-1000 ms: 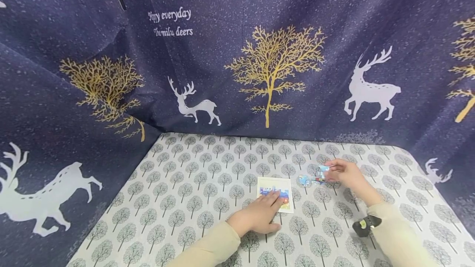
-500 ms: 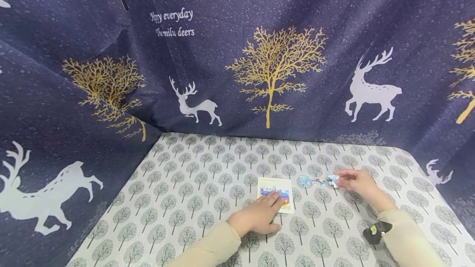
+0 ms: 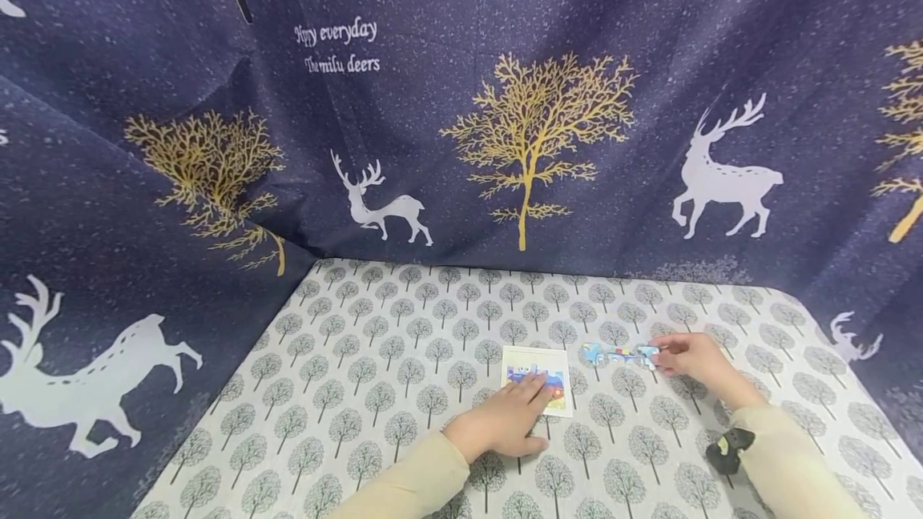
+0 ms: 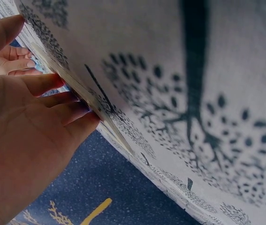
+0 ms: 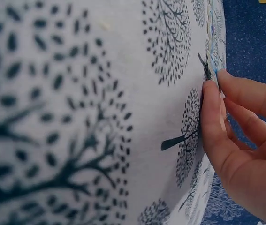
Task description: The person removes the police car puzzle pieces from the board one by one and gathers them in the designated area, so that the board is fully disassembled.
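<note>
My left hand (image 3: pixel 505 419) lies flat with extended fingers on a puzzle board (image 3: pixel 516 356) with a cream rim and a partly covered blue, red and yellow picture. In the left wrist view its fingertips touch the thin board (image 4: pixel 116 133). To the right of the board is a row of light-blue jigsaw pieces: a left piece (image 3: pixel 593 355), a middle part (image 3: pixel 622 353) and a right-end piece (image 3: pixel 646 352). Thumb and fingers of my right hand (image 3: pixel 695 360) pinch that end piece at its right edge. Whether the pieces interlock is too small to tell.
A white cloth (image 3: pixel 404 455) printed with grey trees covers the table. Behind and to the left hangs a dark blue curtain (image 3: pixel 461 142) with deer and gold trees. A black strap (image 3: pixel 730 451) is on the right sleeve.
My right hand moved right and down with the jigsaw piece, bringing it from above the row to its right end. Since half a second ago it has barely shifted. The left hand stayed put.
</note>
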Action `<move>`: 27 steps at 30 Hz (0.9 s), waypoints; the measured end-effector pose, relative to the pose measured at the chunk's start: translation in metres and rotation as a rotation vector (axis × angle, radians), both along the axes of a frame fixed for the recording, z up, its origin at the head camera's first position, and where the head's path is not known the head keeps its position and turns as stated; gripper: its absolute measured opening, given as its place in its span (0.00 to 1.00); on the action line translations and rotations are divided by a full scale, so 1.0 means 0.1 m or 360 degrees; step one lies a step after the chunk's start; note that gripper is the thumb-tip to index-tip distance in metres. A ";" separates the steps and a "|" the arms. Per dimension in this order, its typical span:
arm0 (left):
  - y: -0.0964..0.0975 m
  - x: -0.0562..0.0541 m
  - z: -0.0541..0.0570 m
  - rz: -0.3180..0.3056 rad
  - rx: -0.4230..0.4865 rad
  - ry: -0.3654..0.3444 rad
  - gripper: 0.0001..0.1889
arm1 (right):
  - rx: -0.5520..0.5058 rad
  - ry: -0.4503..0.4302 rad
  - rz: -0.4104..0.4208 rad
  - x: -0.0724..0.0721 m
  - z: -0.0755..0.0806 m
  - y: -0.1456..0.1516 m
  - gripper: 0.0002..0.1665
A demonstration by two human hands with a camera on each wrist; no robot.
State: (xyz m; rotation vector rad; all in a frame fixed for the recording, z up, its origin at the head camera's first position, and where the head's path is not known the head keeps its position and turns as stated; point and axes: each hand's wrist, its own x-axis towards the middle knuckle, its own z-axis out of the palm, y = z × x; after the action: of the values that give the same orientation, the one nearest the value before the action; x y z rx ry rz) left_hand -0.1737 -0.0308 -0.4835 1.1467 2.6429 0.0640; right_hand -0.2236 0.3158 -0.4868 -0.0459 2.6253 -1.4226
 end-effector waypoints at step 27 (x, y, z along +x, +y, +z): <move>0.01 0.02 0.06 -0.0022 -0.0050 0.0056 0.41 | 0.0152 0.0183 0.0024 -0.04 0.16 -0.14 0.20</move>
State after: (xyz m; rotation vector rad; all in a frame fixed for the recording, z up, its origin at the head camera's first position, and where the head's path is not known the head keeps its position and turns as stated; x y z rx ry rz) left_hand -0.1720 -0.0293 -0.4776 1.1660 2.6564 0.0002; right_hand -0.2273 0.3017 -0.4710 -0.1402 2.7758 -1.3252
